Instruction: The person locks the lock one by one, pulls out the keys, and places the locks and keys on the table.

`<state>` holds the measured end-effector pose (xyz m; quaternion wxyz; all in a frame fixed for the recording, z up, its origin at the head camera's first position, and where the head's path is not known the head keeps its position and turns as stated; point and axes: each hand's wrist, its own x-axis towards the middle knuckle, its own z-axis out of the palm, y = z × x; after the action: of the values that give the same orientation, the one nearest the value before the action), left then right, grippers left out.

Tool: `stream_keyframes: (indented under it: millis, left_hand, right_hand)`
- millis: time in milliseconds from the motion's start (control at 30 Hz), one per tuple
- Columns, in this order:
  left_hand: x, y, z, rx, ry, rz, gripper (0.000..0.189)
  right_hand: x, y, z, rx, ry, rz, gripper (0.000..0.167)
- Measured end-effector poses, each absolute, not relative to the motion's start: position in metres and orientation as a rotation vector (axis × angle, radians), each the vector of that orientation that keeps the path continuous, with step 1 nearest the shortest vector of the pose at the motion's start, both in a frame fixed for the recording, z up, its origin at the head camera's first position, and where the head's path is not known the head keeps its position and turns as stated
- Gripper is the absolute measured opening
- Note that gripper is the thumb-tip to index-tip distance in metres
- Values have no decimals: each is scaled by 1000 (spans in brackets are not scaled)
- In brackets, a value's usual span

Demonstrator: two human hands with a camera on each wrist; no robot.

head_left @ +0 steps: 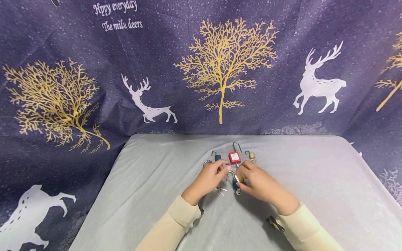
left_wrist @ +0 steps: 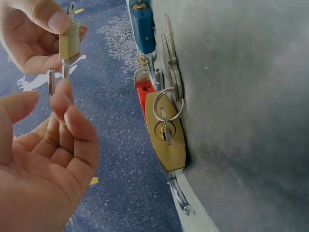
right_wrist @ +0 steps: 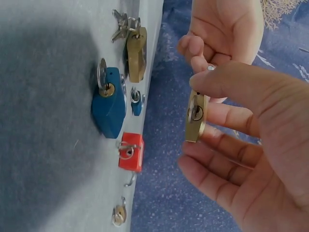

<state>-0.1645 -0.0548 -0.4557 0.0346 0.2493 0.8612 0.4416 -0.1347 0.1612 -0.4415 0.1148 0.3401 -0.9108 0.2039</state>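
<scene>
In front of me my right hand (head_left: 259, 181) pinches a brass padlock (right_wrist: 193, 121) by its body, with a key standing in its keyhole. Its shackle (left_wrist: 66, 70) points toward my left hand (head_left: 207, 179). The curled fingers of that hand close about the shackle's bow, which they partly hide. Below the hands a large blue padlock (right_wrist: 108, 104) with a key in it lies on the table. Nearer the left hand lies another large brass padlock (left_wrist: 166, 130), its shackle open and a ring of keys hanging from its keyhole.
Beyond the hands a red padlock (head_left: 234, 157) lies with its shackle open. A small blue padlock (head_left: 217, 158) is to its left, a small brass one (head_left: 252, 156) to its right. Grey cloth (head_left: 141, 195) covers the table, and a patterned curtain (head_left: 176, 42) hangs behind.
</scene>
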Motion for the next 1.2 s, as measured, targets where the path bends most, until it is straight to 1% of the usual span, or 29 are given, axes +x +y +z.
stream_keyframes:
  millis: [467,633,833,933,1100,1200]
  left_hand:
    - [-166,-58,-455,534,2381,1578,31]
    - [-165,-59,-450,530,2382,1608,28]
    - [-164,-60,-447,559,2429,1645,26]
    - [-164,-60,-446,562,2458,1671,24]
    - [-163,-60,-444,543,2456,1724,24]
    - [-162,-60,-442,535,2417,1782,26]
  right_hand:
    - [-135,159,-442,994,-2607,707,28]
    - [-137,159,-444,974,-2580,760,32]
    - [-138,159,-444,952,-2573,852,44]
    - [-138,157,-445,941,-2574,925,46]
    - [-139,155,-446,868,-2615,1125,44]
    - [-139,154,-448,795,-2642,1240,38]
